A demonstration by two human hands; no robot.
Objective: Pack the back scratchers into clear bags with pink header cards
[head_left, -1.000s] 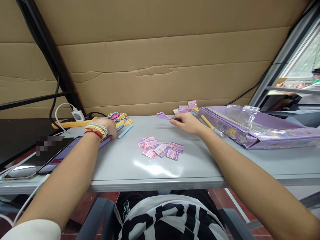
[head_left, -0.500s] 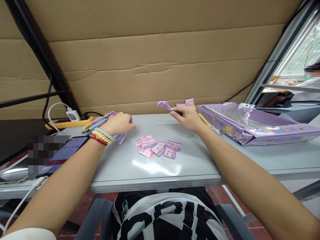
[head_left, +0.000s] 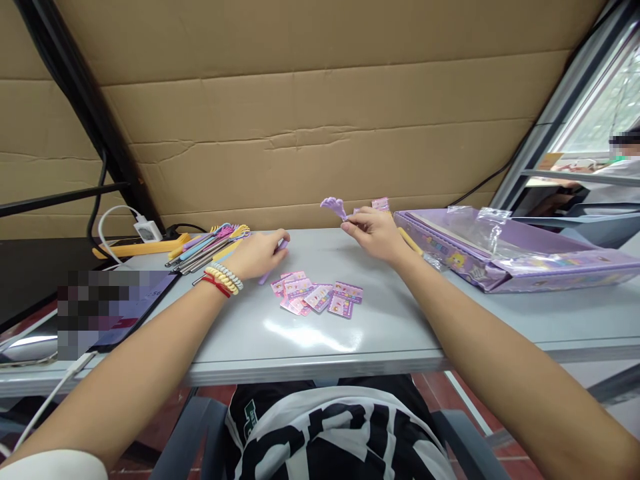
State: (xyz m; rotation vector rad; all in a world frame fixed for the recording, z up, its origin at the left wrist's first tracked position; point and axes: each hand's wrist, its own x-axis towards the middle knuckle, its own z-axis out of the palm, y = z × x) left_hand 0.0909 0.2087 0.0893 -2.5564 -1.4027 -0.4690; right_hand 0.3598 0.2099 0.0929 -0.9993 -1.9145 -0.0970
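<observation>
Fingers of the right hand are drawn into a narrow pinch on the purple lobed piece, whose fluted end stands up and to the left of the grip, above the tabletop; the rest of it is hidden by the hand. Left hand, palm down, has its digits curled close around a thin purple stick; one end of that stick sticks out below the grip, on the side toward the person, and a bit of purple shows at the fingertips.

Left of the left grip and a little beyond it lies a bundle of coloured sticks with metal shafts; farther left are a yellow bar and a white charger; phones, one of them with a purplish screen, lie left of the left wrist, which wears bracelets.

Between the two grips, nearer the person, small pink and purple cards lie partly overlapping; just behind the right hand are more small cards; to its right come a yellow stick and a purple box, clear plastic in it.
</observation>
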